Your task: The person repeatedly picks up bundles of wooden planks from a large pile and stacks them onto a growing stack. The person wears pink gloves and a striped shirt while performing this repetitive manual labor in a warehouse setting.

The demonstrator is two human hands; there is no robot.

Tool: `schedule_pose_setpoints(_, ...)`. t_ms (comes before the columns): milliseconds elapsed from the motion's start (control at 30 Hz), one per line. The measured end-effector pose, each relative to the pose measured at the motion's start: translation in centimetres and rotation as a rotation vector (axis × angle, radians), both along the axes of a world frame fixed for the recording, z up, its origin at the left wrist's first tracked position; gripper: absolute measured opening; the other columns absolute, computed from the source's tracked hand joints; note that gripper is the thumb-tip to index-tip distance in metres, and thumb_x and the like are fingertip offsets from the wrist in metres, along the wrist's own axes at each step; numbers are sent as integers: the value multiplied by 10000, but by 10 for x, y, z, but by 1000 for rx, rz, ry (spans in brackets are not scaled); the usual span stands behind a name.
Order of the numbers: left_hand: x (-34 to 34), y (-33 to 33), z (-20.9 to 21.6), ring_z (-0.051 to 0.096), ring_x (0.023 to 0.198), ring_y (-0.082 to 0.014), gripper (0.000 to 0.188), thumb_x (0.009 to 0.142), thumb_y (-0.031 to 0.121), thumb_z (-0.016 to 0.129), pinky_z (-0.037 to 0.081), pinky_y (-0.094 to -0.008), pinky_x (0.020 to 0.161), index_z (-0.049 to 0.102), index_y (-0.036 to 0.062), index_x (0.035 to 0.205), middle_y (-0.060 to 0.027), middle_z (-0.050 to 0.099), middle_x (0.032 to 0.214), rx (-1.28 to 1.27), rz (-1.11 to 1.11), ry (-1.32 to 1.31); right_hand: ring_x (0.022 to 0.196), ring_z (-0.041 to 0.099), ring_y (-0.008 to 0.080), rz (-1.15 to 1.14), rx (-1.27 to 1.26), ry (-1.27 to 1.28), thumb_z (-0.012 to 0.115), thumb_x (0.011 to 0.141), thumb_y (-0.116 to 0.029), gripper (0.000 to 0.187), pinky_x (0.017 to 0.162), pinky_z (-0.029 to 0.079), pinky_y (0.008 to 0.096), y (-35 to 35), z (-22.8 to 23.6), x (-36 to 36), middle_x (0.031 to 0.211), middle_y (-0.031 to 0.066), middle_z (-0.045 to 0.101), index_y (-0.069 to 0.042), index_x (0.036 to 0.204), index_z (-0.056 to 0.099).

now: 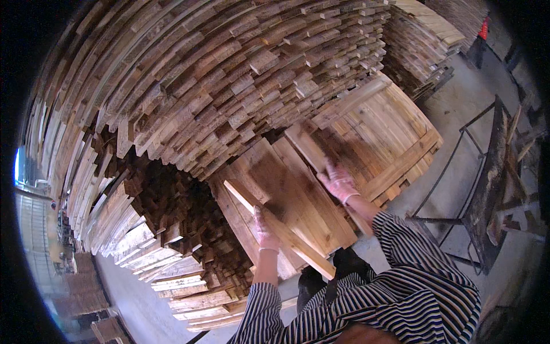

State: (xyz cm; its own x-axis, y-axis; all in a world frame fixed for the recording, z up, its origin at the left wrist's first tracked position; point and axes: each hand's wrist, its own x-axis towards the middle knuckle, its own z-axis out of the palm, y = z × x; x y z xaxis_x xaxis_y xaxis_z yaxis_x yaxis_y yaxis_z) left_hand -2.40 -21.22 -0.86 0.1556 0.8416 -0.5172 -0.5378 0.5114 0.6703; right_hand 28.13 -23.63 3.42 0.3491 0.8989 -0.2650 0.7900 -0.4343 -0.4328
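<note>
My left hand (266,232), in a pale pink glove, is closed round a narrow wooden board (301,247). That board slants from the upper left down toward my feet, raised above wide planks (306,206) laid side by side. My right hand (339,182), gloved the same way, grips a second wooden board (306,148) near its middle. This board lies roughly parallel to the first, and its lower end passes under my right wrist. Beyond it, to the right, is a low stack of joined planks (378,126) with a crosspiece along its near side.
A tall wall of stacked boards (229,74) rises ahead, its uneven ends sticking out. More loose stacked boards (189,298) lie at the left. A dark metal-framed stand (487,189) holding wood scraps is at the right. Far off stands a red cone (483,28).
</note>
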Motion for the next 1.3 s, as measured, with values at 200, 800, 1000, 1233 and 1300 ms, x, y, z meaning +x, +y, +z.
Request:
schedule_pose_setpoints(200,38,13,-1,529,1153,-241,653,905,575,629,436,-397,995,520,125,1366,-58,577,1274,2,-27,-7,1374,327,574,125,53,-143,356,954,-686,873,1087,366,588,-6,4,-13,1549,341,261,-120,1588,156)
schedule_pose_setpoints(800,168,-132,64,176,1468,-474,1092,634,415,823,143,-590,1192,303,8,1503,-263,288,1536,1106,-1262,1557,1228,555,432,-4,86,-188,425,953,-624,699,914,517,530,26,-41,59,1388,304,508,-269,1543,306)
schedule_pose_setpoints(1000,146,-112,58,212,1482,-415,1063,637,379,835,141,-540,1216,327,31,1503,-237,307,1551,1095,-1129,1420,1409,344,466,41,70,-113,435,973,-571,743,1168,307,504,16,-14,39,1516,257,392,-211,1581,205)
schedule_pose_setpoints(1233,95,-88,90,133,1509,-404,1154,642,476,832,79,-515,1233,256,56,1549,-228,222,1606,987,-1048,1247,1341,416,458,107,37,-304,371,993,-585,719,1099,378,474,10,-31,35,1440,365,401,-103,1524,318)
schedule_pose_setpoints(1300,66,-96,88,136,1504,-415,1165,635,474,847,89,-517,1230,258,57,1550,-238,219,1603,826,-817,1309,1366,377,460,61,158,-309,367,1000,-580,724,1099,373,472,6,-38,32,1450,364,387,-82,1523,313)
